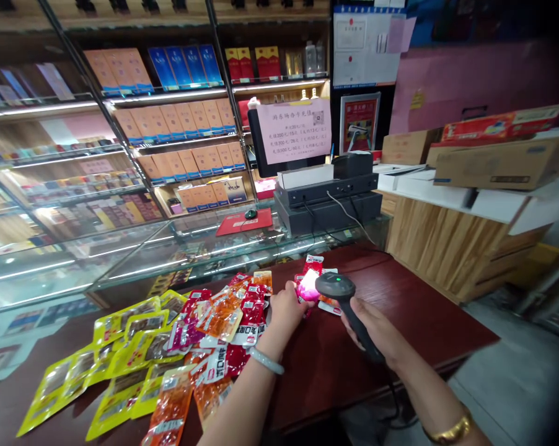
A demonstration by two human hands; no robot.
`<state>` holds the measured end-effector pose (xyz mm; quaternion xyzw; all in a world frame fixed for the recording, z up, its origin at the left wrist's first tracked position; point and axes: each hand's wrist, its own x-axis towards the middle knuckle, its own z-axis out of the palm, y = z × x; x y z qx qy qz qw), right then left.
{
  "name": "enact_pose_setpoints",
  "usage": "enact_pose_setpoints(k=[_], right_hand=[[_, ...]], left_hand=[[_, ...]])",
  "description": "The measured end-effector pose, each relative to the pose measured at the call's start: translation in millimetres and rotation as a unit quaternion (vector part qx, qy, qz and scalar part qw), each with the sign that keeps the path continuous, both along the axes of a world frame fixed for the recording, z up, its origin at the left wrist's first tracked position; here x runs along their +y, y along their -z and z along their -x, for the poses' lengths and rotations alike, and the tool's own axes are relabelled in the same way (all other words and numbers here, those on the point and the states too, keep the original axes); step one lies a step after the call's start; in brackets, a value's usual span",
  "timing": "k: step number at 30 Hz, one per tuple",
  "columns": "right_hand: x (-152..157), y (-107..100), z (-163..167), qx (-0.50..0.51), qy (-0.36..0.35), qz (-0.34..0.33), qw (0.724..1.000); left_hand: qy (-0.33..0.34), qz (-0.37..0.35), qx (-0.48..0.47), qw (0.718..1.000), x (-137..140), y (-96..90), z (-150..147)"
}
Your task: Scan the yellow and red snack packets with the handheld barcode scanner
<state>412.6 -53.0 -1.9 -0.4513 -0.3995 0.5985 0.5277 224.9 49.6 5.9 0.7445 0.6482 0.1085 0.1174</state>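
My right hand is wrapped round the handle of a dark barcode scanner, whose green light glows on top. The scanner's bright pinkish light falls on a red snack packet, and the fingers of my left hand close on that packet's near edge. Behind the scanner's head a few more packets partly show on the table. Left of my left hand spreads a heap of red and orange snack packets. Yellow packets lie farther left.
The dark red table ends at the right above a tiled floor. Beyond it stand a glass display counter, a monitor with a pink sign, and a black cash drawer. Cardboard boxes sit at the right; a cable hangs from the scanner.
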Motion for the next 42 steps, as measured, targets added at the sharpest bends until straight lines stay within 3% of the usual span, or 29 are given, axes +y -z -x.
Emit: enact_pose_setpoints(k=[3, 6, 9, 11, 15, 18, 21, 29, 35, 42], right_hand=[[-4, -2, 2, 0.008, 0.006, 0.009, 1.000], [-6, 0, 0, -0.004, 0.010, 0.016, 1.000], [-4, 6, -2, -0.011, 0.006, 0.019, 1.000], [-2, 11, -2, -0.003, 0.006, 0.021, 1.000], [-2, 14, 3, -0.002, 0.014, 0.032, 0.999], [-5, 12, 5, -0.017, 0.014, 0.033, 0.999], [-8, 11, 4, -0.027, 0.019, 0.031, 0.999], [-5, 1, 2, -0.039, 0.014, 0.026, 0.999], [3, -12, 16, -0.026, -0.032, 0.003, 0.999], [9, -13, 31, 0.005, -0.062, 0.000, 0.998]], left_hand=[[-0.042, 0.011, 0.004, 0.999, -4, -10.5, 33], [-0.146, 0.002, 0.019, 0.989, -12, -24.2, 76], [-0.230, -0.160, 0.049, 0.959, -19, -30.9, 98], [-0.204, -0.204, 0.051, 0.956, -19, -27.7, 90], [-0.066, -0.127, 0.041, 0.989, -4, -7.0, 34], [-0.056, -0.082, 0.056, 0.994, 15, 10.3, -4], [-0.064, -0.043, 0.066, 0.995, 29, 20.7, -20], [-0.058, 0.068, 0.022, 0.996, 21, 14.2, 3], [-0.076, 0.042, -0.033, 0.996, -6, 12.0, 27], [-0.098, 0.034, -0.042, 0.994, -20, 2.4, 37]])
